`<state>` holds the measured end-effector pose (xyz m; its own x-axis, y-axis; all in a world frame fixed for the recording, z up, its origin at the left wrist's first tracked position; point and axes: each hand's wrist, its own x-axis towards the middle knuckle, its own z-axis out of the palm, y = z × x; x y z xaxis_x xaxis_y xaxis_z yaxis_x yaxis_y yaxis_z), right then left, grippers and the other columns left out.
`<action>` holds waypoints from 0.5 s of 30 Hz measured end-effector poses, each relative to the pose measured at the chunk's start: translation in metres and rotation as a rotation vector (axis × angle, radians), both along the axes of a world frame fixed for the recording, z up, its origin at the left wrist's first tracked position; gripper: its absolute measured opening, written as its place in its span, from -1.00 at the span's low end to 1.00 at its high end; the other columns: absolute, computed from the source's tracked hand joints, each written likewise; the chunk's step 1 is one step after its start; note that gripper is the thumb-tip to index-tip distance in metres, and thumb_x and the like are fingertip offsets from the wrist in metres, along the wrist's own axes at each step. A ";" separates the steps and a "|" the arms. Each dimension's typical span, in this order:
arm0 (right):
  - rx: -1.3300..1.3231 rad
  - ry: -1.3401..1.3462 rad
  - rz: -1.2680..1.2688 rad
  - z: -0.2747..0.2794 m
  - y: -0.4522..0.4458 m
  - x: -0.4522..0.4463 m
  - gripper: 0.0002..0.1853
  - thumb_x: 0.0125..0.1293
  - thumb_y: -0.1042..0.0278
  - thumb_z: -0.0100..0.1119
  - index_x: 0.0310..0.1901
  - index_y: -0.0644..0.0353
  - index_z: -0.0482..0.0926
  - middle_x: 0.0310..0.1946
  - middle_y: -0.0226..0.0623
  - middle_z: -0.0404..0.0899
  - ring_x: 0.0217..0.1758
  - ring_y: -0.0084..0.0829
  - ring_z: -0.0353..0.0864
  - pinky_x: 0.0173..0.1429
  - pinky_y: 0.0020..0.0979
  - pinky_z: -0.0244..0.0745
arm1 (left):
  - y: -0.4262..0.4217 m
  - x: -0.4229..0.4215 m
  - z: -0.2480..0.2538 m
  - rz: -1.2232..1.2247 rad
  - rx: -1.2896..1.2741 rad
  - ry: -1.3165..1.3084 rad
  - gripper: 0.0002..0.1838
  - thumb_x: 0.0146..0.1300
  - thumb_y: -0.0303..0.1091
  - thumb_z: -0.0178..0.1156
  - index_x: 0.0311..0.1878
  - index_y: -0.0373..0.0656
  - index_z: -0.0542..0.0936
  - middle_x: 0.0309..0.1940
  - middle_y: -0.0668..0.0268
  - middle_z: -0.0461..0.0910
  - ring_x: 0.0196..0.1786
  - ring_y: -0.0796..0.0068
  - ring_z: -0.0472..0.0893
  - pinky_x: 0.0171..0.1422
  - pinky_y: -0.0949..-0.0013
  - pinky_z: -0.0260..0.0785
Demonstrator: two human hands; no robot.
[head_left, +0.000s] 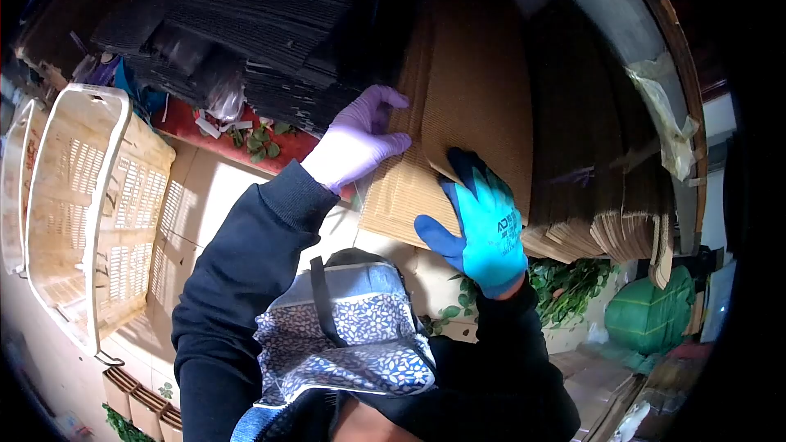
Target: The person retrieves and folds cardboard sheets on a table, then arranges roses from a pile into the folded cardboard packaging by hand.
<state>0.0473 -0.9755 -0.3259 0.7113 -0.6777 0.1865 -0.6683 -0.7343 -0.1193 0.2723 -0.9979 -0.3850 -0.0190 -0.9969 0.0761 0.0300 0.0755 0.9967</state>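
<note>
Brown corrugated cardboard sheets stand in a leaning stack in front of me, with one sheet's lower edge raised off the sheet beneath. My left hand, in a thin purple glove, is at the left edge of these sheets. Its thumb and fingers are apart, with the fingertips touching the cardboard. In a teal and dark blue coated work glove, my right hand lies against the lower part of the sheets. Its thumb is spread wide from the fingers, which rest over the raised edge.
Black corrugated sheets are piled at the upper left. More brown cardboard stands at the right. A white plastic crate sits on the left floor. Green leaves and a green bundle lie at the lower right.
</note>
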 end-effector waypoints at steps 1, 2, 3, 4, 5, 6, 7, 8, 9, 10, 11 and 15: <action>-0.002 0.003 0.005 0.000 0.000 0.000 -0.33 0.23 -0.22 0.20 0.10 0.28 0.57 0.28 0.09 0.41 0.28 0.11 0.41 0.36 0.00 0.25 | 0.001 0.000 -0.001 0.005 -0.002 0.003 -0.53 0.17 -0.57 0.28 0.16 -0.15 0.44 -0.11 0.35 0.46 -0.10 0.55 0.46 0.05 0.47 0.38; -0.013 0.012 0.006 0.000 0.000 -0.001 -0.34 0.23 -0.21 0.21 0.09 0.28 0.57 0.29 0.09 0.40 0.28 0.11 0.41 0.36 0.00 0.25 | 0.001 0.001 -0.002 -0.041 0.001 0.089 -0.52 0.19 -0.56 0.26 0.19 -0.15 0.42 -0.13 0.36 0.45 -0.11 0.57 0.46 0.03 0.48 0.38; -0.025 0.020 0.006 0.000 0.000 -0.001 -0.35 0.23 -0.19 0.21 0.09 0.28 0.57 0.29 0.08 0.40 0.28 0.11 0.41 0.35 0.00 0.25 | 0.001 0.003 -0.002 -0.088 0.002 0.173 -0.51 0.21 -0.55 0.24 0.21 -0.15 0.41 -0.16 0.36 0.45 -0.12 0.59 0.46 0.02 0.49 0.37; -0.028 0.019 0.007 0.000 0.001 -0.001 -0.35 0.23 -0.19 0.21 0.09 0.28 0.57 0.29 0.08 0.40 0.28 0.11 0.41 0.35 0.00 0.25 | 0.002 0.006 0.000 -0.087 -0.001 0.172 -0.51 0.21 -0.55 0.24 0.21 -0.15 0.41 -0.16 0.36 0.45 -0.12 0.59 0.46 0.02 0.49 0.37; -0.033 0.020 0.005 -0.001 0.001 -0.001 -0.36 0.24 -0.19 0.21 0.09 0.27 0.57 0.29 0.08 0.40 0.28 0.11 0.41 0.35 0.00 0.25 | 0.003 0.009 0.002 -0.126 0.060 0.185 -0.50 0.22 -0.55 0.21 0.24 -0.15 0.39 -0.17 0.36 0.46 -0.13 0.60 0.46 0.02 0.49 0.37; -0.037 0.021 0.003 -0.002 0.001 -0.002 -0.36 0.24 -0.19 0.21 0.09 0.27 0.56 0.29 0.08 0.40 0.28 0.11 0.41 0.35 0.01 0.25 | 0.003 0.013 0.004 -0.166 0.122 0.198 -0.49 0.24 -0.56 0.18 0.27 -0.15 0.37 -0.17 0.35 0.48 -0.14 0.60 0.47 0.02 0.50 0.38; -0.037 0.021 0.003 -0.002 0.001 -0.002 -0.36 0.24 -0.19 0.21 0.09 0.27 0.56 0.29 0.08 0.40 0.28 0.11 0.41 0.35 0.01 0.25 | 0.002 0.016 0.000 -0.166 0.122 0.198 -0.49 0.24 -0.56 0.18 0.27 -0.15 0.37 -0.17 0.35 0.48 -0.14 0.60 0.47 0.02 0.50 0.38; -0.028 0.013 0.000 -0.003 0.001 -0.002 -0.37 0.24 -0.18 0.22 0.09 0.26 0.57 0.30 0.07 0.40 0.28 0.10 0.41 0.35 0.01 0.25 | -0.001 0.018 -0.006 -0.210 0.108 0.240 -0.46 0.22 -0.58 0.15 0.29 -0.16 0.36 -0.18 0.34 0.49 -0.14 0.60 0.48 0.02 0.50 0.37; -0.018 0.005 -0.003 -0.003 0.002 -0.002 -0.37 0.24 -0.18 0.22 0.09 0.26 0.57 0.30 0.07 0.40 0.28 0.10 0.41 0.35 0.01 0.25 | -0.001 0.019 -0.008 -0.253 0.095 0.283 -0.43 0.20 -0.61 0.12 0.31 -0.17 0.34 -0.18 0.33 0.51 -0.15 0.59 0.49 0.02 0.51 0.37; -0.017 0.007 -0.001 -0.004 0.002 -0.002 -0.37 0.24 -0.18 0.22 0.09 0.26 0.57 0.30 0.07 0.40 0.28 0.10 0.41 0.35 0.01 0.25 | 0.000 0.018 -0.008 -0.251 0.096 0.285 -0.43 0.20 -0.61 0.12 0.31 -0.17 0.34 -0.18 0.33 0.51 -0.15 0.59 0.49 0.02 0.51 0.37; -0.022 0.012 0.005 -0.004 0.002 -0.002 -0.37 0.24 -0.17 0.22 0.09 0.26 0.57 0.30 0.07 0.40 0.28 0.10 0.41 0.35 0.01 0.25 | 0.001 0.015 -0.007 -0.209 0.080 0.272 -0.42 0.16 -0.63 0.11 0.30 -0.17 0.35 -0.17 0.33 0.51 -0.15 0.59 0.49 0.01 0.50 0.37; -0.038 0.003 0.006 -0.007 0.002 -0.003 -0.39 0.23 -0.15 0.23 0.08 0.26 0.57 0.30 0.06 0.40 0.28 0.09 0.41 0.35 0.01 0.25 | 0.000 0.006 -0.008 -0.094 0.045 0.096 -0.38 0.08 -0.65 0.11 0.29 -0.17 0.36 -0.17 0.32 0.51 -0.14 0.58 0.49 0.00 0.49 0.39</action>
<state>0.0441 -0.9734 -0.3328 0.7161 -0.6657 0.2098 -0.6641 -0.7423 -0.0887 0.2784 -0.9982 -0.3925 -0.1076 -0.9935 0.0368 0.1300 0.0227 0.9913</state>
